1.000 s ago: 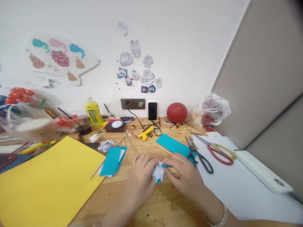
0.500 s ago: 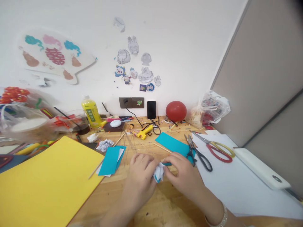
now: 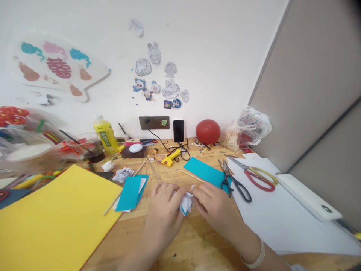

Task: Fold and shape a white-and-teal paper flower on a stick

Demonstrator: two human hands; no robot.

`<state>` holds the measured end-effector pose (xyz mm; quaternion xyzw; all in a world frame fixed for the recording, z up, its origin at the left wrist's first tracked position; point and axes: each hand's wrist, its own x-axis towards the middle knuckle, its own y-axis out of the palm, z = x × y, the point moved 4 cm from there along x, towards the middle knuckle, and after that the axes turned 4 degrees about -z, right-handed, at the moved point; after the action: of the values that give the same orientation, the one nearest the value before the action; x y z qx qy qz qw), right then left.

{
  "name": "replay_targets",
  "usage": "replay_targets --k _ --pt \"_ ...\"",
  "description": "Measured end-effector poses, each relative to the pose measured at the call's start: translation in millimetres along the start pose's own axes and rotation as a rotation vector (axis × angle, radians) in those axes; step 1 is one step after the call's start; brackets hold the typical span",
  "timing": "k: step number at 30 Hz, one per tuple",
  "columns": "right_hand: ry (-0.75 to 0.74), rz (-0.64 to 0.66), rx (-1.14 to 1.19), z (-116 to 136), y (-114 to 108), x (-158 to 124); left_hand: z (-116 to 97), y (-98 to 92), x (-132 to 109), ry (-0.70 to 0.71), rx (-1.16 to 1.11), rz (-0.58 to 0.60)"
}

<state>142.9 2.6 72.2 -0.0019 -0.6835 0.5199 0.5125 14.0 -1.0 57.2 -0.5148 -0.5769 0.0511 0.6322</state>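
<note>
A crumpled piece of white and blue paper [image 3: 186, 203] is held between my two hands, over the wooden table. My left hand [image 3: 166, 205] is closed around its left side, fingers curled over the top. At its upper right edge, my right hand [image 3: 210, 199] pinches the paper between thumb and fingers; the fingertips are partly hidden. Folded blue and white paper [image 3: 131, 194] lies left of my hands. Behind my right hand are a blue sheet [image 3: 201, 169], a thin wooden stick [image 3: 192, 176] and black-handled scissors [image 3: 239, 188].
Large yellow paper [image 3: 53, 222] covers the left side, white sheets [image 3: 270, 222] the right, with red-and-yellow-handled scissors [image 3: 261, 180] on them. Along the wall stand a yellow-drink bottle [image 3: 106, 135], a phone [image 3: 178, 131], a red balloon [image 3: 208, 131] and a yellow glue gun [image 3: 170, 158].
My right hand's fingers have moved in closer over the paper; the blue strip seen at its fingertips is now hidden. The whole view has shifted slightly.
</note>
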Motion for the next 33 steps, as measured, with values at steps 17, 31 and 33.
replay_targets --k 17,31,33 --pt "-0.103 -0.273 -0.104 14.5 6.2 -12.0 2.4 -2.1 -4.2 -0.035 -0.002 -0.101" --pt "-0.187 -0.438 -0.031 19.2 -9.5 -13.5 4.5 -9.2 -9.3 -0.103 -0.133 -0.249" --pt "-0.247 -0.433 -0.063 24.2 -11.4 -15.8 4.8 -8.2 -10.7 -0.119 -0.158 -0.24"
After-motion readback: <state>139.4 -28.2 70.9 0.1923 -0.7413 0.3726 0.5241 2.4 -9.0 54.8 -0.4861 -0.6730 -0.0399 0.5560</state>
